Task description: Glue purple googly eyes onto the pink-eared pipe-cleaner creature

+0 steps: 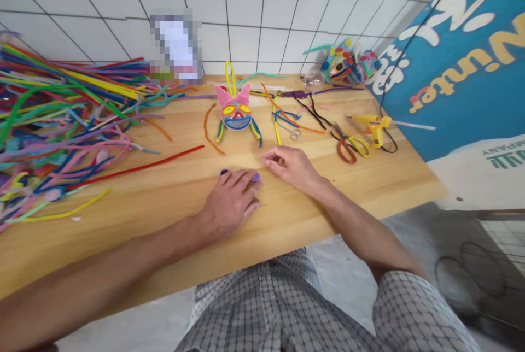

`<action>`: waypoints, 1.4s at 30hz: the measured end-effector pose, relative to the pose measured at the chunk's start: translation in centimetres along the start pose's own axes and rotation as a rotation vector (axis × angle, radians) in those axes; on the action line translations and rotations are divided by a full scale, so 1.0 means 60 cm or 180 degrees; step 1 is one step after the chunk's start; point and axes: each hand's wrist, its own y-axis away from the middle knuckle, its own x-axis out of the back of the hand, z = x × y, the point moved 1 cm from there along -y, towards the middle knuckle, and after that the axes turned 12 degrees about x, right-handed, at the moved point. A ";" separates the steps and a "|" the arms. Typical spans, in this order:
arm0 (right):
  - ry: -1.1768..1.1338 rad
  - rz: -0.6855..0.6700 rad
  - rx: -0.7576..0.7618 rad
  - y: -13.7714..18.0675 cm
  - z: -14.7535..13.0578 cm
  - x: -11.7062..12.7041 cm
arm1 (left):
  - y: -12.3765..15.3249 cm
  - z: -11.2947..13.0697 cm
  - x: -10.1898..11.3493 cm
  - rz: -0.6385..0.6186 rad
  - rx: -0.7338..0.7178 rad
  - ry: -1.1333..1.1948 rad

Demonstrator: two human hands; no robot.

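My left hand [232,201] lies palm down on the wooden table, its fingers stretched over a small purple fuzzy piece [256,177]. A dark round bit [223,172] shows by its fingertips; the palm hides the rest. To the right, my right hand [292,167] rests on its side with fingers curled and the thumb near the forefinger; anything between them is hidden. Beyond the hands stands a cat-like figure [237,117] with pink ears, yellow-ringed eyes, a yellow loop on top and pipe-cleaner arms.
A large heap of pipe cleaners [74,100] covers the left side. Scissors [348,147], small silver scissors [294,133] and a yellow glue gun [371,122] lie right. Behind are a clear ball [314,81], decorated colourful figures [344,62] and a blurred phone-like screen [176,46].
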 end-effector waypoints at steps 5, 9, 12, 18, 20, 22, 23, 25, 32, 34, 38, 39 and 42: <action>-0.0167 0.0005 -0.0205 -0.005 0.003 0.013 | 0.009 0.001 -0.002 0.0111 0.0043 0.0104; -0.0312 -0.0166 -0.0371 -0.006 -0.001 0.011 | 0.015 0.000 -0.009 0.0099 0.0081 0.0169; -0.0138 -0.0092 -0.0387 -0.008 -0.002 0.026 | 0.015 0.000 -0.004 0.0198 0.0067 0.0167; 0.0553 0.1449 -0.0799 -0.011 0.052 0.173 | 0.019 0.004 0.020 0.0581 -0.0547 0.0708; 0.1007 0.1753 -0.0931 -0.004 0.085 0.227 | 0.023 0.006 0.016 0.0512 -0.0800 0.0867; 0.1496 0.1542 -0.1151 0.008 0.118 0.259 | 0.027 0.008 0.006 0.0347 -0.0934 0.0893; 0.1681 0.1287 -0.1311 0.014 0.133 0.265 | 0.028 0.009 0.002 0.0253 -0.0954 0.0894; 0.1910 0.0719 -0.1638 0.025 0.159 0.260 | 0.029 0.009 -0.006 0.0111 -0.0950 0.0937; 0.1581 0.0882 -0.1824 0.037 0.195 0.217 | 0.028 0.003 -0.011 0.0050 -0.0809 0.1266; 0.1379 0.1072 -0.1795 0.040 0.196 0.222 | 0.028 0.002 -0.011 0.0011 -0.0772 0.1303; 0.0867 0.1586 -0.1763 0.050 0.189 0.243 | 0.027 0.001 -0.011 -0.0025 -0.0734 0.1313; 0.0593 0.1810 -0.1741 0.053 0.184 0.247 | 0.027 0.001 -0.011 -0.0025 -0.0729 0.1322; -0.0537 0.2510 -0.1580 0.057 0.161 0.256 | 0.027 0.001 -0.010 -0.0028 -0.0721 0.1436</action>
